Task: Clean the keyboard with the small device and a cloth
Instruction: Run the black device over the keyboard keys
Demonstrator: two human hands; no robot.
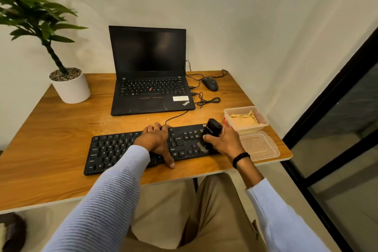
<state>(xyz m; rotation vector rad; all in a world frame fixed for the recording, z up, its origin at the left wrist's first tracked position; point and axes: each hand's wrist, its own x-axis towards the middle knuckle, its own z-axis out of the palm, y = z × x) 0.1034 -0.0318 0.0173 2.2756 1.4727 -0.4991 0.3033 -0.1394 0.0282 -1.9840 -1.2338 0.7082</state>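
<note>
– Wooden table (61, 129), was it? What took up the most room on it?
– A potted plant (70, 86) stood at the far left corner. A black laptop (150, 71) sat open at the back, against the wall, its screen dark.
– And the keyboard (114, 149)?
– It was black and lay along the near edge, in front of the laptop, with its cable running back toward the laptop.
– Where was the cloth (243, 119)?
– It was yellowish and lay crumpled inside a clear plastic container (251, 129) just beyond the keyboard's right end. The container's lid (258, 146) lay flat beside it, nearer the table's edge.
– What were the hands doing?
– The left hand (155, 141) lay across the middle of the keyboard. Its fingers were hooked over the far edge and its thumb was against the near edge, so it was grasping the board. The right hand (223, 141) was wrapped around the small device (212, 129).
– Where was the device held?
– It was held over the keyboard's right end, tilted, with its bristled tip (202, 146) down on the keys.
– Anything smaller?
– A black mouse (210, 84) lay to the right of the laptop with loose cable near it. A dark band (241, 158) circled the right wrist.
</note>
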